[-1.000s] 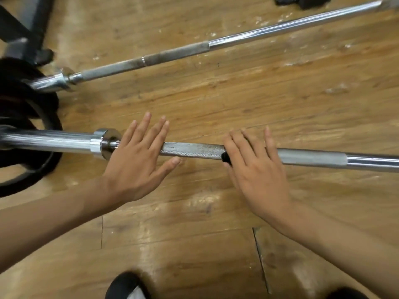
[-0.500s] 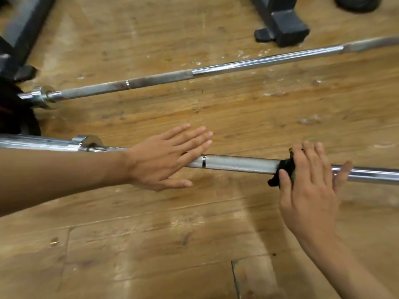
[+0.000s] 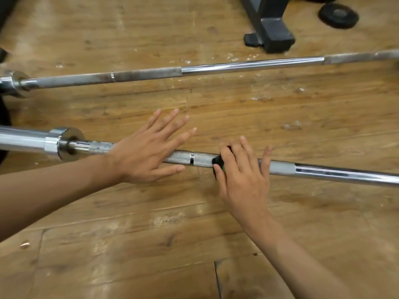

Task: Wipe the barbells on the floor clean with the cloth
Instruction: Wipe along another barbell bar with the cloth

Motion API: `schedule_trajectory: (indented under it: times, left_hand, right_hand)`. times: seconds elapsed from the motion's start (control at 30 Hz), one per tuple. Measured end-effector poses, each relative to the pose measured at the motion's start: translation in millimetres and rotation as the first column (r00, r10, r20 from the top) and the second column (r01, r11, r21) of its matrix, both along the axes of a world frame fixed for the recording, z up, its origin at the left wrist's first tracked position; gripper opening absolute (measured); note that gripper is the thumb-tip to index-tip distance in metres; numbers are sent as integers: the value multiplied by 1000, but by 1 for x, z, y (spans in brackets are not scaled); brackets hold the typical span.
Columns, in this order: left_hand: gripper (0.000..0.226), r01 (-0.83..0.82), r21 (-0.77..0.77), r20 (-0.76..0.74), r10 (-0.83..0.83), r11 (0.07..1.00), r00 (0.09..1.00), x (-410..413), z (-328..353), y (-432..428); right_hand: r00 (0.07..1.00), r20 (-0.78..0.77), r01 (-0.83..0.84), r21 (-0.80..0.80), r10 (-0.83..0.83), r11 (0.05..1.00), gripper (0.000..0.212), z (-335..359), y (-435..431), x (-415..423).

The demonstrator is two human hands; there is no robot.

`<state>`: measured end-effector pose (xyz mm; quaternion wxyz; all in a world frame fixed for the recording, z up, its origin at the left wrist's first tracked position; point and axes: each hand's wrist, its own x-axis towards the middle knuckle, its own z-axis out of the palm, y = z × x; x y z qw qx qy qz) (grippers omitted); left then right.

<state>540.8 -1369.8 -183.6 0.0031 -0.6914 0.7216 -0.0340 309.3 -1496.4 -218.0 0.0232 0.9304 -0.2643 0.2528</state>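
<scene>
On the near barbell (image 3: 323,172) lying on the floor (image 3: 129,255), the right hand (image 3: 244,182), fingers spread flat, has slid the dark cloth (image 3: 217,161) back toward the left hand (image 3: 144,154), whose splayed fingers steady the shaft; wiping strokes continue; the far barbell (image 3: 237,66) likely awaits.

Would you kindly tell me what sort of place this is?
Most likely a gym's weight room: a near barbell and a far barbell lie on the wooden floor, with a weight plate and a dark equipment foot beyond.
</scene>
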Motion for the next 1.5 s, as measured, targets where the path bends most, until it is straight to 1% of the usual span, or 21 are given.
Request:
schedule_trajectory:
  times: [0.03,0.1,0.2,0.3,0.37,0.43,0.5,0.57,0.6,0.67,0.77,0.83,0.9,0.97,1.07,1.13,1.2,1.27,1.33,1.4,1.5]
  left_hand:
    - [86,-55,2,-14,55,998,998,0,2,1]
    - [89,-142,-9,13,142,990,990,0,5,6]
    - [92,-176,-23,73,177,984,981,-5,3,13]
    - [86,-203,-41,84,206,978,975,-12,2,13]
    - [80,-212,-57,86,217,975,972,-13,2,12]
    - [75,-220,-66,85,225,973,971,-14,1,13]
    - [73,-226,-68,95,232,972,968,-14,0,13]
    - [71,-232,-68,104,238,970,966,-15,0,13]
    - [71,-234,-62,112,239,970,964,-15,1,15]
    - [71,-224,-54,119,229,973,966,-17,0,14]
    - [68,-220,-48,134,224,974,965,-17,-2,18]
    - [68,-217,-43,136,221,975,966,-19,-4,21]
    - [68,-217,-45,125,221,975,967,-21,-3,22]
    - [67,-216,-46,114,220,975,969,-23,-3,23]
    - [67,-221,-41,131,225,974,966,-26,-1,26]
    - [69,-237,-31,126,239,971,963,-28,0,27]
    - [70,-245,-20,118,246,969,962,-30,0,30]
    - [69,-235,-18,122,236,972,964,-30,-1,32]
    - [67,-223,-14,122,223,975,967,-32,-1,35]
    - [66,-221,-14,118,221,975,968,-34,0,37]
    - [66,-221,-19,126,222,975,967,-37,2,39]
  right_hand:
    - [999,23,45,4,-45,999,40,-2,-7,-12]
    - [988,63,139,53,-142,989,42,-7,-19,-34]
    - [968,93,222,106,-232,969,45,-9,-27,-53]
    - [952,152,241,172,-267,955,43,-4,-15,-36]
    - [973,129,169,162,-190,972,44,3,-1,-10]
    - [993,75,80,143,-91,986,47,9,11,16]
    - [999,16,32,121,-34,992,47,14,20,37]
    - [999,-45,-11,92,15,996,45,16,20,38]
    - [998,-50,-18,78,22,997,43,17,17,32]
    - [999,-16,41,59,-40,997,38,12,1,3]
    - [981,68,172,101,-180,980,37,3,-9,-35]
    - [975,103,180,151,-196,972,39,2,1,-31]
    - [996,67,55,146,-66,988,39,5,16,-5]
    - [996,-33,-76,98,79,992,40,10,33,27]
    - [983,-107,-144,53,149,988,41,15,45,44]
    - [989,-89,-114,82,121,990,37,17,38,24]
    - [999,-30,-12,117,16,993,34,14,21,-13]
    - [994,1,111,141,-112,984,36,12,6,-44]
    - [981,23,186,189,-194,964,37,10,6,-50]
    - [985,40,155,228,-168,961,34,14,18,-31]
    - [999,-46,-15,206,25,978,31,18,48,11]
